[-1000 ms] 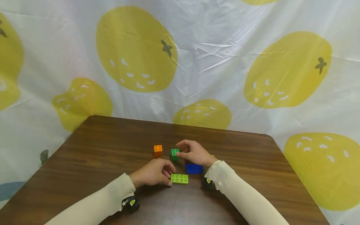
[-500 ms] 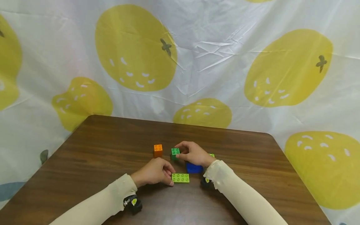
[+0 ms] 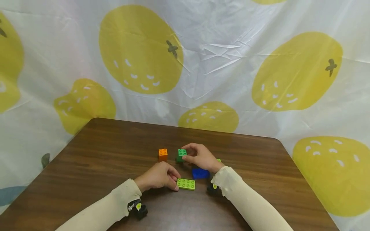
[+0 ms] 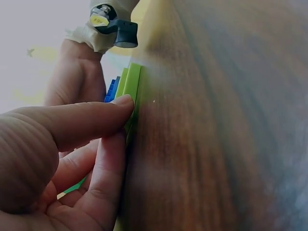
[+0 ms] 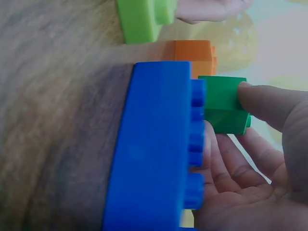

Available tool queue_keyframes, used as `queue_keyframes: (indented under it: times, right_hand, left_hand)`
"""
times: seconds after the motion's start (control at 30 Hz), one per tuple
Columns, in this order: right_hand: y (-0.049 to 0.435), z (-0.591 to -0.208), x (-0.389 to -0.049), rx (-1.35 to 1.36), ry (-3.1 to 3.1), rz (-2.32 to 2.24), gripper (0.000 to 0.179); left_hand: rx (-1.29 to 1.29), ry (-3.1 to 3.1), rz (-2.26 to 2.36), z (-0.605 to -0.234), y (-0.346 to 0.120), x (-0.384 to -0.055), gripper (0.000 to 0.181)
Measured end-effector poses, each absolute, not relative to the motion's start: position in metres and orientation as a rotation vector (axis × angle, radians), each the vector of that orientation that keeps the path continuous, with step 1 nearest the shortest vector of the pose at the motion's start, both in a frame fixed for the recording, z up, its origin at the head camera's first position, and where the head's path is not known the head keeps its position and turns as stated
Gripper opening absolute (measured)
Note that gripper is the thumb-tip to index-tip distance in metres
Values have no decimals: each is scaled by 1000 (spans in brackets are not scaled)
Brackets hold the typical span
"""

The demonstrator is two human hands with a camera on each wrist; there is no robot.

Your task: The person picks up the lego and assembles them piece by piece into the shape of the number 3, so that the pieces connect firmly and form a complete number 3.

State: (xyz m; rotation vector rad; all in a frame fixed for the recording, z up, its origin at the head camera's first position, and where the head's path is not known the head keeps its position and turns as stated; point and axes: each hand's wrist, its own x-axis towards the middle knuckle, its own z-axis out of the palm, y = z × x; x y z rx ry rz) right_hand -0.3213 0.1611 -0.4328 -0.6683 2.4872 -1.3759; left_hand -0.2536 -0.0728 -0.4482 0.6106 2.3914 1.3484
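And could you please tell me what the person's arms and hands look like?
The left sleeve and right sleeve are plain, cream and long, with uneven-edged cuffs. A small black camera sits at each wrist; the left camera and right camera both bear a yellow marking. The left hand and right hand wear no gloves.

One four-stud orange brick [image 3: 163, 155], one four-stud green brick [image 3: 181, 153], one blue brick [image 3: 200, 173], stud total unclear; one eight-stud lime-green plate [image 3: 186, 184], one further lime-green piece [image 3: 219, 160], mostly hidden; one left hand [image 3: 159, 176], one right hand [image 3: 200, 158]; two cream sleeves [image 3: 101, 205]; two black wrist cameras [image 3: 140, 211]; one wood-grain bench [image 3: 115, 144]; one lemon-print sheet [image 3: 208, 73], at least six printed lemons [image 3: 138, 45]
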Motion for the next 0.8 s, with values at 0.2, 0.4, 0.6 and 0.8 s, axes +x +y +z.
queue_keyframes:
  times: [0.2, 0.4, 0.6, 0.8]
  right_hand:
    - [165, -422, -312, -717, 2589, -1334, 40]
    - [171, -417, -305, -714, 2590, -1326, 39]
    - [177, -414, -300, -717, 2577, -1362, 38]
    - [184, -411, -291, -706, 2565, -1382, 40]
  left_hand:
    - [604, 2394, 1359, -451, -72, -252, 31]
    - [604, 2385, 1352, -452, -72, -253, 32]
    - [601, 2401, 1336, -449, -73, -254, 31]
    - [601, 2390, 1334, -448, -73, -254, 31]
